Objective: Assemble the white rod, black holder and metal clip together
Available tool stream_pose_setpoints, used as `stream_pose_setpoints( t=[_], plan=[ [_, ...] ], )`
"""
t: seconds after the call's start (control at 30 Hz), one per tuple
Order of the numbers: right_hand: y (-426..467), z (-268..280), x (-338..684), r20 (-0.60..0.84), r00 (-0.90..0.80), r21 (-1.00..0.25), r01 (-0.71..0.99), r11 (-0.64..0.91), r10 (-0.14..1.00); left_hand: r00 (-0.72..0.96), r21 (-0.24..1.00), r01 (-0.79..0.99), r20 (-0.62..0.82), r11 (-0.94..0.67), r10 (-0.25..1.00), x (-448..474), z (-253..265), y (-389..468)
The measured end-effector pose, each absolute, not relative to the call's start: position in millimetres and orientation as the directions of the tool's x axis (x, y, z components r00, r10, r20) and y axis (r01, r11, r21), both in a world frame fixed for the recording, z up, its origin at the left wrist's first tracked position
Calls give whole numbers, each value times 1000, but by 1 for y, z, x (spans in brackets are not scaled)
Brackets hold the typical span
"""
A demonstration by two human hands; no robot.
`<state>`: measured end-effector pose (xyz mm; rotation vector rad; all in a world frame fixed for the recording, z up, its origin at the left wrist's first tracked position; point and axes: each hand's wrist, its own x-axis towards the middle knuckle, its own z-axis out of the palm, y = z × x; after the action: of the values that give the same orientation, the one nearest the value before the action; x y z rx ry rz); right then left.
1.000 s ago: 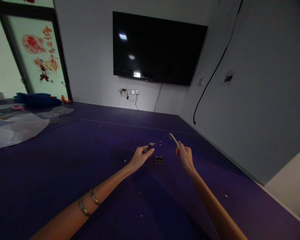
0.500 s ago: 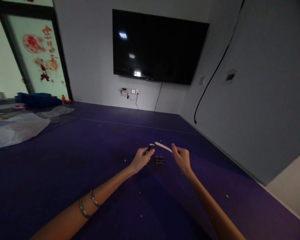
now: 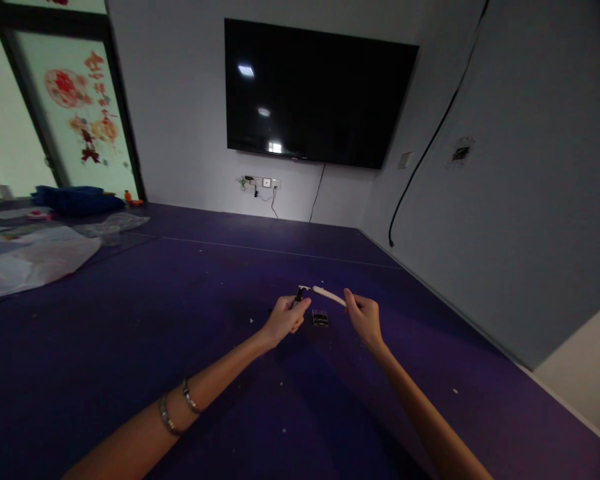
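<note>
L hand [image 3: 286, 316] is curled round a dark-handled razor [image 3: 299, 297], thumb along it, metal head poking up past the fingers; R hand [image 3: 365, 316] pinches a pale brush [image 3: 330, 295] betw. thumb & fingers at its near end; brush slopes up to the L, far tip right by razor head; can't tell if they touch; both tools held up over the purple floor [image 3: 155, 320]; small clear case [image 3: 321, 319] w/ dark contents lies on floor betw. the hands, contents too small to make out; few white specks scattered abt; two bracelets [image 3: 167, 418] on L forearm; far L, white sheeting [image 3: 50, 257], crumpled clear plastic [image 3: 113, 227] & dark blue cloth [image 3: 77, 200] on floor, nr a door [image 3: 70, 100] w/ red & orange decals; back wall has big black TV [image 3: 320, 93], sockets [image 3: 266, 183] w/ thin leads below it; black cable [image 3: 429, 148] hangs down R wall.
</note>
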<state>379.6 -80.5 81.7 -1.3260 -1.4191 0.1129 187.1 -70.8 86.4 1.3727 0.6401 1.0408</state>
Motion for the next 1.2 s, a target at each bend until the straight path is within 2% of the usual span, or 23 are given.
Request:
stream_pose_setpoints(
  t=[0.23, 0.37, 0.53, 0.67, 1.2],
  plan=[
    [-81, 78, 375, 669, 268, -679, 601, 422, 694, 596, 936, -306, 45, 175, 802, 191, 95, -84],
    [-80, 73, 376, 665, 315, -695, 593, 407, 677, 741, 881, -303, -22, 363, 671, 189, 100, -89],
    [-85, 82, 366, 639, 338, -735, 532, 420, 691, 858, 812, -285, -20, 509, 513, 186, 100, -90],
    [-86, 81, 363, 627, 322, -745, 512, 427, 709, 905, 767, -263, -15, 586, 425, 185, 98, -90],
    [-91, 80, 357, 600, 342, -770, 492, 406, 723, 930, 739, -211, -51, 640, 365, 179, 98, -91]
  ],
)
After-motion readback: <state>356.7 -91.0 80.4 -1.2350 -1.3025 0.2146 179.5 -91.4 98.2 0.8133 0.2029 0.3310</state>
